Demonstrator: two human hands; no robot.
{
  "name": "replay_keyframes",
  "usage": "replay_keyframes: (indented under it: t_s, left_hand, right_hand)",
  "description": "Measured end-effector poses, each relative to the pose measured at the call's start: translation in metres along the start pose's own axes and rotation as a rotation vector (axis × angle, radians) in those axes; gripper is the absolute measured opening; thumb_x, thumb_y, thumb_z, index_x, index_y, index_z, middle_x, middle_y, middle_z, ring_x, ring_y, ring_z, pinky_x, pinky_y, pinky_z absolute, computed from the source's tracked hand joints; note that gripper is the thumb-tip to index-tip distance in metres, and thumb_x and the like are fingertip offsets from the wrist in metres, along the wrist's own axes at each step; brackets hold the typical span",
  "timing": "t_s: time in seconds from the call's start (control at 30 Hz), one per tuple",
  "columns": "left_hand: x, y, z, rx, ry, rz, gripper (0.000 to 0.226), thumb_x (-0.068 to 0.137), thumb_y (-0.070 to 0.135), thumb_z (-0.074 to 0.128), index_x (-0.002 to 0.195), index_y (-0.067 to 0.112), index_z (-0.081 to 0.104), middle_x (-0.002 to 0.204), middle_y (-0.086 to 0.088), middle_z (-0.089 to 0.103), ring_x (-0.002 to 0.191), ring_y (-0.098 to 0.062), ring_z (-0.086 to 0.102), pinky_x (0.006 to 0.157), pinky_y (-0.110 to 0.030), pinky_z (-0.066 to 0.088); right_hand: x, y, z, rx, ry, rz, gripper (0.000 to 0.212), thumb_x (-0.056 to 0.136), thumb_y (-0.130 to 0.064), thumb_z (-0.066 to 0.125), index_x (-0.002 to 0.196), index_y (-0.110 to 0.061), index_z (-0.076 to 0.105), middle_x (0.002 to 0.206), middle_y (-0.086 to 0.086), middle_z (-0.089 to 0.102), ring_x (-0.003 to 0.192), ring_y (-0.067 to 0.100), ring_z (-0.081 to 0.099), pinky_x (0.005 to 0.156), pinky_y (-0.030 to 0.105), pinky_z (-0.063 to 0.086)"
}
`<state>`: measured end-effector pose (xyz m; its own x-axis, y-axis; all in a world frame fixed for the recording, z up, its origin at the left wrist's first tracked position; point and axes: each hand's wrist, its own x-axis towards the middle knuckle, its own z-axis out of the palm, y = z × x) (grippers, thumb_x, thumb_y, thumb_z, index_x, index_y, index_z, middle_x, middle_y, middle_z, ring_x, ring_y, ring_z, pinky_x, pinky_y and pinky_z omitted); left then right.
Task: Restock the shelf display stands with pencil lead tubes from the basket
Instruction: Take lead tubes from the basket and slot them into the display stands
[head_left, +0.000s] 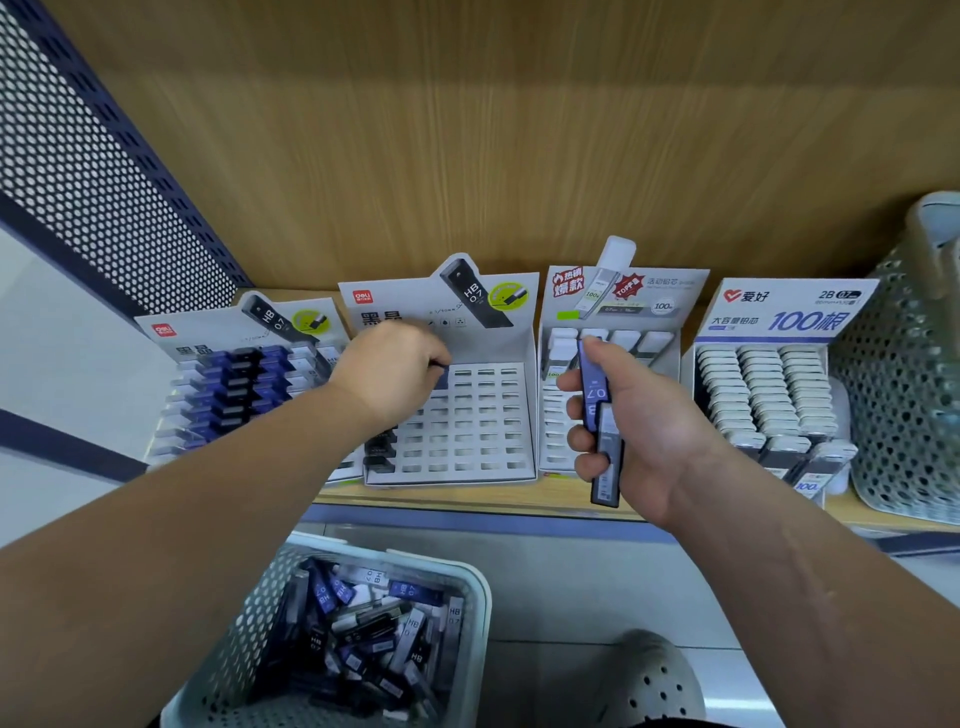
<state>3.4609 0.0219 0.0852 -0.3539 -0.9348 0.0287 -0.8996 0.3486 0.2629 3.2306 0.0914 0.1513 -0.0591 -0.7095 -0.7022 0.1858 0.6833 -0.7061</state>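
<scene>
Nearest, at six o'clock, the basket (470, 590) holds loose pencil lead tubes (363, 618) — light, stiff, slick plastic, I'd judge, best pinched across flat sides. My right hand (641, 423) grips two spare tubes (595, 387) at three o'clock; my left hand (395, 374) pinches a blue tube (441, 377) over the twelve-o'clock display stand (483, 421).

Far back panel (467, 130) is matt wood grain; left perforated panel (78, 171) seems painted metal; near basket (479, 623) is smooth plastic.

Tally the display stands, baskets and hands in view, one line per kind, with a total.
Display stands: 4
Baskets: 2, lower basket and shelf basket
Hands: 2, left hand and right hand
Total: 8
</scene>
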Motion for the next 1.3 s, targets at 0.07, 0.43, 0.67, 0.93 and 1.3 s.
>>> replay_keyframes:
  t_s: [0.07, 0.43, 0.67, 0.93, 1.3]
  left_hand:
    - [-0.002, 0.000, 0.002, 0.083, -0.019, -0.005, 0.020, 0.094, 0.016, 0.058, 0.098, 0.016, 0.077, 0.102, -0.006, 0.068, 0.095, -0.031, 0.062, 0.073, -0.035, 0.051]
    - [-0.025, 0.025, -0.018, -0.329, 0.082, -0.150, 0.020, 0.095, 0.037, 0.063, 0.105, 0.024, 0.074, 0.092, 0.003, 0.069, 0.086, -0.015, 0.064, 0.077, -0.033, 0.052]
    - [-0.052, 0.063, -0.050, -1.015, -0.016, -0.210, 0.009, 0.087, 0.007, 0.074, 0.087, 0.017, 0.073, 0.070, 0.001, 0.068, 0.058, -0.009, 0.057, 0.052, -0.018, 0.044]
    - [-0.077, 0.052, -0.059, -1.273, 0.115, -0.412, 0.010, 0.083, 0.001, 0.075, 0.082, 0.008, 0.067, 0.060, -0.010, 0.064, 0.052, -0.020, 0.061, 0.046, -0.027, 0.042]
    - [-0.093, 0.065, -0.052, -1.048, -0.102, -0.166, 0.035, 0.086, -0.005, 0.070, 0.113, 0.017, 0.065, 0.076, -0.009, 0.060, 0.066, -0.016, 0.058, 0.066, -0.031, 0.049]
  right_hand:
    - [0.000, 0.000, 0.001, 0.013, -0.020, 0.011, 0.039, 0.101, -0.045, 0.051, 0.089, -0.012, 0.068, 0.068, 0.002, 0.048, 0.050, 0.016, 0.041, 0.043, 0.025, 0.026]
    - [-0.001, 0.000, 0.015, -0.176, -0.165, -0.061, 0.023, 0.102, -0.007, 0.050, 0.106, -0.008, 0.072, 0.079, 0.006, 0.051, 0.051, 0.014, 0.044, 0.042, 0.024, 0.027]
    - [-0.013, 0.007, 0.029, -0.422, -0.379, -0.042, 0.019, 0.098, -0.007, 0.057, 0.112, 0.002, 0.067, 0.072, 0.003, 0.054, 0.047, 0.011, 0.044, 0.040, 0.021, 0.025]
    - [-0.014, 0.002, 0.024, -0.254, -0.255, -0.207, 0.015, 0.090, -0.009, 0.074, 0.104, -0.010, 0.068, 0.071, 0.001, 0.071, 0.049, 0.008, 0.043, 0.040, 0.021, 0.032]
    - [-0.016, 0.015, 0.026, -0.321, -0.275, -0.228, 0.008, 0.085, -0.013, 0.080, 0.085, -0.010, 0.072, 0.066, 0.003, 0.068, 0.045, 0.007, 0.042, 0.039, 0.021, 0.032]
